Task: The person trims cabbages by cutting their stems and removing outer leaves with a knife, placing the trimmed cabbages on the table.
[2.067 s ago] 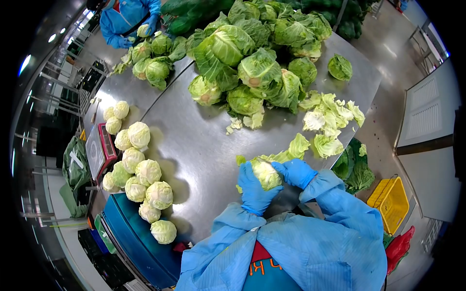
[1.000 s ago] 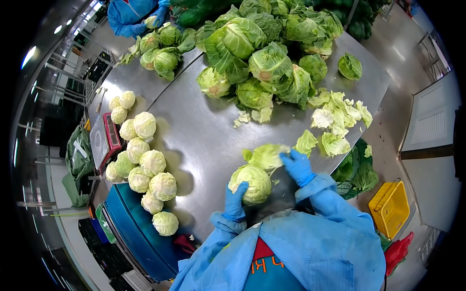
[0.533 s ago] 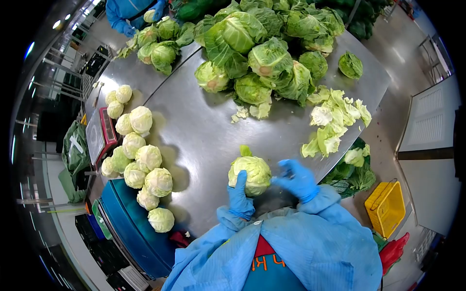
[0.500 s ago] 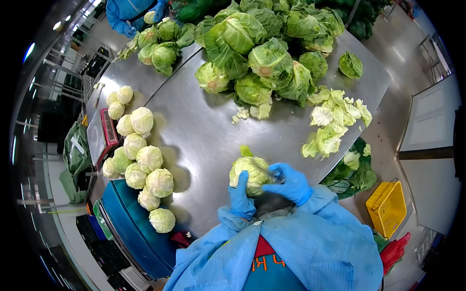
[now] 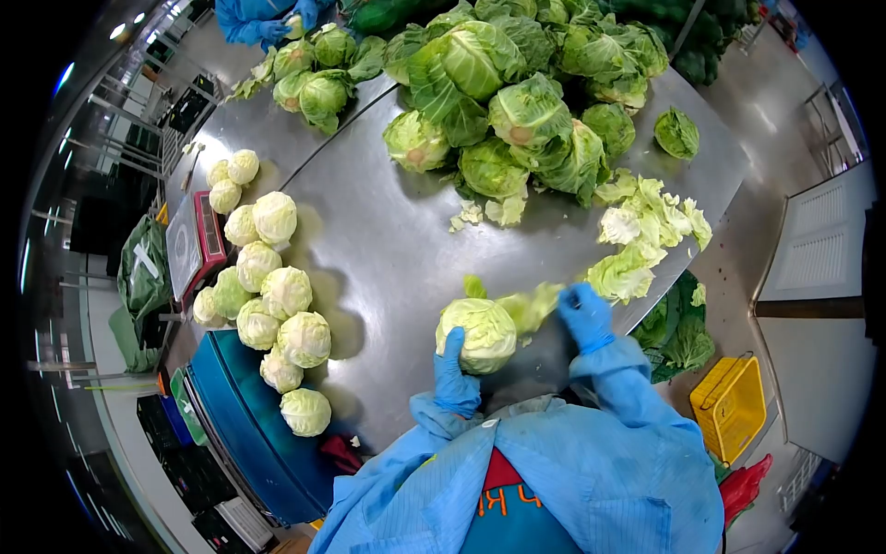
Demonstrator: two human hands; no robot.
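Observation:
A pale green cabbage point(image 5: 482, 334) rests near the front of the metal table, tilted toward me. My left hand point(image 5: 455, 383), in a blue glove, cups its left side with the thumb against it. To its right, my gloved right hand point(image 5: 586, 319) is closed, gripping a cabbage leaf point(image 5: 529, 310) by its outer end. The leaf is blurred and stretches from the cabbage's side to my fingers. Behind the cabbage a small green leaf piece point(image 5: 474, 286) sticks up.
Trimmed cabbages point(image 5: 305, 339) line the left side beside a red scale point(image 5: 210, 226). Untrimmed cabbages point(image 5: 529, 113) are heaped at the back. Loose leaves point(image 5: 637, 231) lie at the right edge, above a yellow crate point(image 5: 729, 406) on the floor. Another person's blue sleeve point(image 5: 242, 20) shows far left.
My right hand has moved right, away from the cabbage, drawing a leaf off its side. My left hand stays on the cabbage. The view has shifted slightly.

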